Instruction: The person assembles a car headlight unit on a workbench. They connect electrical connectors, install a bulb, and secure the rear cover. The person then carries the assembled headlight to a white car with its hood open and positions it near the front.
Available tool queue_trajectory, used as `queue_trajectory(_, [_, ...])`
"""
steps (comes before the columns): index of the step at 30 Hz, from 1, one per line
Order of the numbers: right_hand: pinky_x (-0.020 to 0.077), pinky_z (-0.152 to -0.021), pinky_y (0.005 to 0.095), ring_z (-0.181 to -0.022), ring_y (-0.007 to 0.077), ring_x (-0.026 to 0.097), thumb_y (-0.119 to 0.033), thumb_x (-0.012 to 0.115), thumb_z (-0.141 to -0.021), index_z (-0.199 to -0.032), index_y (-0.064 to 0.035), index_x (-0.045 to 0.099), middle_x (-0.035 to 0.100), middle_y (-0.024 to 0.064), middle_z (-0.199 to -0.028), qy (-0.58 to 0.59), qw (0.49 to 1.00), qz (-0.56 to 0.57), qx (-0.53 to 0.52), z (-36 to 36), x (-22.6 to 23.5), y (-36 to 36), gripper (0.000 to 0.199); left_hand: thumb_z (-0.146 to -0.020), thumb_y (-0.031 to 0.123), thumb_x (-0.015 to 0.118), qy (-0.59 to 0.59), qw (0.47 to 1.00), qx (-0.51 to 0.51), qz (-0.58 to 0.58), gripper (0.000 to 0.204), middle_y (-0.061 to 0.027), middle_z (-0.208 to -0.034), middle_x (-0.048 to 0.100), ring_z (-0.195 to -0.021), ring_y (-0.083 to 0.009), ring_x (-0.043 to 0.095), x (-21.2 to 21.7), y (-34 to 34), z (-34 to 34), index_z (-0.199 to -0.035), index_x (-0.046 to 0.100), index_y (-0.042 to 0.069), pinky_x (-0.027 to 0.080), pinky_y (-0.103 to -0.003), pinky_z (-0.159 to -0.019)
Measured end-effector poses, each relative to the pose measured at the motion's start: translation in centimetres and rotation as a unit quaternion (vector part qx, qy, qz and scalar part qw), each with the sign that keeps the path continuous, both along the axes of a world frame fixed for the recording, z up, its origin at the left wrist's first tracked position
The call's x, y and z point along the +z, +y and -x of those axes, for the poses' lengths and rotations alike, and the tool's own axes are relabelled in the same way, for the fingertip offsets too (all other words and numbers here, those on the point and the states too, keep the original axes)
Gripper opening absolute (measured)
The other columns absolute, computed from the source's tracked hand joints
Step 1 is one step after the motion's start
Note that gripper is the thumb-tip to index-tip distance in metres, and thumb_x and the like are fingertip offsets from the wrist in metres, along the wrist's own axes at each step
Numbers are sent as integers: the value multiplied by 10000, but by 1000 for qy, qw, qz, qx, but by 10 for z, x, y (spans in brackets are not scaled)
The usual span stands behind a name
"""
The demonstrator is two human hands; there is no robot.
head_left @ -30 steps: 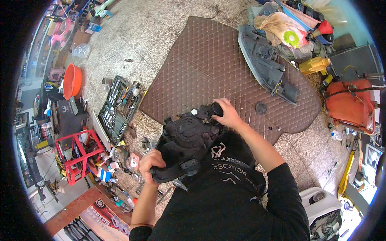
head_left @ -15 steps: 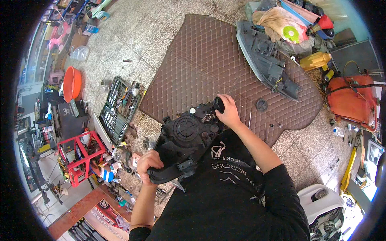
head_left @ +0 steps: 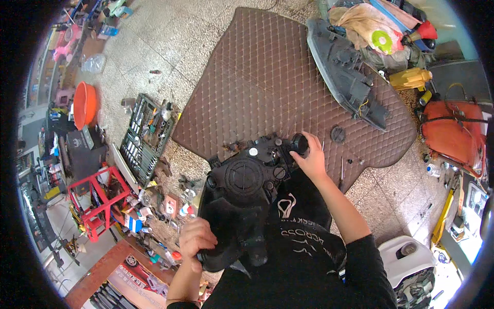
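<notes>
A black headlight housing (head_left: 234, 206) is held against the front of my black shirt, its back side with a large round cover (head_left: 244, 177) facing up. My left hand (head_left: 197, 239) is closed round its lower left end. The fingers of my right hand (head_left: 312, 157) grip a round black cap (head_left: 300, 144) at the upper right corner of the housing; whether the cap is joined to it I cannot tell. A second headlight (head_left: 350, 77) lies on the brown quilted mat (head_left: 247, 67). A round black cover (head_left: 337, 134) rests on the mat to the right of my right hand.
On the left are an open socket set (head_left: 149, 139), a red metal frame (head_left: 100, 201), an orange basin (head_left: 85, 105) and scattered small parts. A red tank (head_left: 453, 129) and a yellow bottle (head_left: 409, 79) stand at the right. A screwdriver-like rod (head_left: 342, 170) lies near the mat's edge.
The headlight housing has turned more upright, its lower end swinging down toward my body with my left hand. My right hand stays on the cap, a little farther right and lower.
</notes>
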State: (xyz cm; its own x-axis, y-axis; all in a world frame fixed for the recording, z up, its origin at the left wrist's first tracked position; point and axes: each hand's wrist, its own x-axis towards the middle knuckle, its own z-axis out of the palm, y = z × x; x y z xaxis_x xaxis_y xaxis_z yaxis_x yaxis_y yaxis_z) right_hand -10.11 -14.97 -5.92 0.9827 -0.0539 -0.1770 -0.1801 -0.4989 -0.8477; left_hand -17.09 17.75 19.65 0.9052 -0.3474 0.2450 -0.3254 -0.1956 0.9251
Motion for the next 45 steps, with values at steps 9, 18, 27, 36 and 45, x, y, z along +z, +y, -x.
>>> queue_trajectory(9, [523, -1015, 418, -1183, 358, 651, -126, 882, -741, -1377, -50, 583, 657, 183, -1268, 12, 999, 43, -9, 29, -10, -13, 707, -1003, 437, 564, 4, 999, -53, 10, 416, -62, -732, 707, -604, -225, 642, 1, 12, 4, -795, 638, 84, 490, -371, -587])
queue_trajectory(18, [519, -1017, 441, -1165, 378, 647, -155, 897, -732, -1380, -43, 569, 659, 194, -1251, 21, 999, 45, 2, 20, -2, -8, 735, -955, 343, 608, -17, 999, -33, -6, 314, -59, -742, 695, -632, -222, 645, -2, 6, 2, -803, 631, 68, 493, -395, -596])
queue_trajectory(27, [563, -977, 385, -1196, 281, 667, -140, 885, -764, -1393, -29, 581, 640, 166, -1319, -44, 995, 77, 40, -7, 17, -6, 708, -962, 738, 476, -16, 1000, 1, 15, 699, -53, -730, 637, -586, -263, 577, -2, -16, -12, -792, 607, 73, 430, -389, -577])
queue_trajectory(36, [531, -1008, 407, -1137, 323, 681, -213, 900, -767, -1364, -14, 598, 669, 190, -1266, 26, 998, 4, -60, -21, -3, -20, 698, -969, 726, 482, -25, 1000, -3, -15, 683, -45, -725, 646, -572, -254, 567, 2, -41, -19, -818, 617, 74, 421, -392, -566])
queue_trajectory(45, [558, -956, 361, -1063, 230, 716, -245, 916, -766, -1310, 12, 639, 741, 154, -1164, 162, 979, 16, -122, 35, -50, -90, 662, -881, 521, 612, -40, 999, -4, -6, 485, -92, -715, 544, -582, -292, 549, 4, -65, -24, -747, 570, 57, 414, -385, -550])
